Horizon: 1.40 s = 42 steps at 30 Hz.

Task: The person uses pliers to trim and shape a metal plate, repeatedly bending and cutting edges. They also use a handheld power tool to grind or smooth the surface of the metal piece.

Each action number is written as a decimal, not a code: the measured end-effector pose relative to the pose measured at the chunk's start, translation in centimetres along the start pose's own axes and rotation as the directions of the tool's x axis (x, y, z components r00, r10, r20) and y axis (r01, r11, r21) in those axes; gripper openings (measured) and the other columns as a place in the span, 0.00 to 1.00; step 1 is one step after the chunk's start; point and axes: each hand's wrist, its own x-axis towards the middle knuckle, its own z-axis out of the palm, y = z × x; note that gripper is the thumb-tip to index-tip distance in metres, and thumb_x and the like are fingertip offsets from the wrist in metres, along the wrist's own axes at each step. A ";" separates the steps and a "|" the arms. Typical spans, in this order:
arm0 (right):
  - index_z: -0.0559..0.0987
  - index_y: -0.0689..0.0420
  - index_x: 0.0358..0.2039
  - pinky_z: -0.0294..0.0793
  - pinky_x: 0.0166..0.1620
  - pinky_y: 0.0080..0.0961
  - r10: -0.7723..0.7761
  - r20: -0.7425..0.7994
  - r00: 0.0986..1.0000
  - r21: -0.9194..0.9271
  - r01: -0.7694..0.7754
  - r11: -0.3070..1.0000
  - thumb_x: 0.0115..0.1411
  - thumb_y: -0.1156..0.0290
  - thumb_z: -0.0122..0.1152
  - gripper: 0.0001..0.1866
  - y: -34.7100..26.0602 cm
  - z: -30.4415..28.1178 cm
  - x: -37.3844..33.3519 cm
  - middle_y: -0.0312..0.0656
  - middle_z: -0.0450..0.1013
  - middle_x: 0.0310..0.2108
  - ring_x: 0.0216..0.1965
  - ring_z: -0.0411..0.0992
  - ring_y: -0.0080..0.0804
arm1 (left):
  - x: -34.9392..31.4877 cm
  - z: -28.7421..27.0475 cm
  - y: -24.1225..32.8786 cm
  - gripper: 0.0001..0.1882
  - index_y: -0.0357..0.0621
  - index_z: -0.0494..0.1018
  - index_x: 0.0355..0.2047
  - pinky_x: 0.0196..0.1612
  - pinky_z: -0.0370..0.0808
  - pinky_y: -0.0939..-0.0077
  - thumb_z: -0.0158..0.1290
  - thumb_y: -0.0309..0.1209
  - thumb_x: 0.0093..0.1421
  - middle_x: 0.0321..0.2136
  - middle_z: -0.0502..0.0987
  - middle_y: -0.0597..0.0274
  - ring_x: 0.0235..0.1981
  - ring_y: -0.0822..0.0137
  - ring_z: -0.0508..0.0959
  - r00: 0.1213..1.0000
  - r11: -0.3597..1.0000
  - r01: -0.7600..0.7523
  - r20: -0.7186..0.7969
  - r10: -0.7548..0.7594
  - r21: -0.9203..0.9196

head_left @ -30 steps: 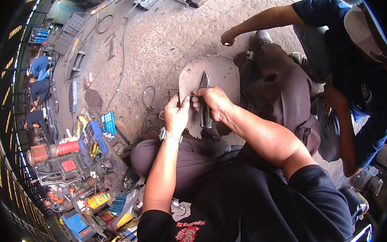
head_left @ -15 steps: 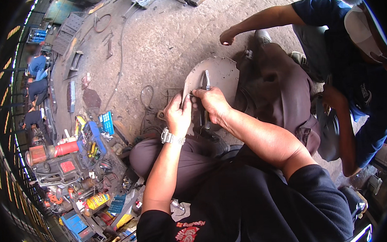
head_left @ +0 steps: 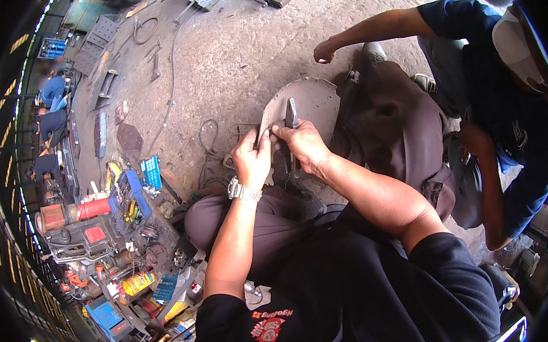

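Note:
A thin, grey, dished sheet (head_left: 317, 102) with a ragged round rim stands in front of me, its material hard to make out. My left hand (head_left: 251, 158) is closed on its left edge, thumb on the near side. Pliers (head_left: 291, 111) lie in my right hand (head_left: 305, 146), their jaws pointing away from me and a handle showing below the fingers. The thumb and index finger of that hand pinch close to my left thumb, at a small thing on the sheet too tiny to name.
A co-worker in dark blue crouches at right, one hand (head_left: 325, 51) reaching over the floor. At left is a pile of tools with a blue toolbag (head_left: 131, 195), a yellow bottle (head_left: 138, 283) and a red cylinder (head_left: 93, 209). A cable (head_left: 173, 83) crosses the concrete.
The pliers have turned slightly in my right hand and their jaws look narrower. Both hands stay at the same spot on the sheet. The co-worker's hand has shifted slightly right.

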 end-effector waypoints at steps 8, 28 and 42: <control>0.80 0.62 0.34 0.70 0.28 0.24 -0.063 0.023 0.998 -0.121 0.065 0.991 0.62 0.69 0.68 0.09 0.1 -0.7 1.2 0.36 0.76 0.24 0.24 0.70 0.22 | 0.2 -0.4 -1.0 0.09 0.37 0.80 0.41 0.36 0.77 0.74 0.60 0.30 0.64 0.31 0.84 0.57 0.32 0.73 0.81 0.998 1.000 -0.020 0.062 0.019 0.020; 0.76 0.59 0.40 0.80 0.29 0.29 0.009 0.162 0.987 0.311 -0.060 0.948 0.64 0.65 0.64 0.11 -5.5 -0.8 -5.0 0.43 0.79 0.31 0.27 0.79 0.32 | 0.9 -2.8 -0.2 0.20 0.45 0.79 0.43 0.51 0.71 0.59 0.59 0.21 0.47 0.40 0.82 0.60 0.43 0.55 0.79 0.828 0.773 -0.477 -0.081 0.555 0.420; 0.76 0.58 0.39 0.81 0.33 0.35 0.052 0.265 0.963 0.328 -0.141 0.934 0.62 0.78 0.61 0.05 -2.9 -0.1 -5.7 0.46 0.78 0.27 0.26 0.78 0.36 | 1.2 -3.7 3.6 0.48 0.30 0.46 0.69 0.73 0.46 0.45 0.55 0.18 0.49 0.67 0.52 0.29 0.71 0.35 0.50 0.738 0.918 0.040 -0.631 0.238 0.394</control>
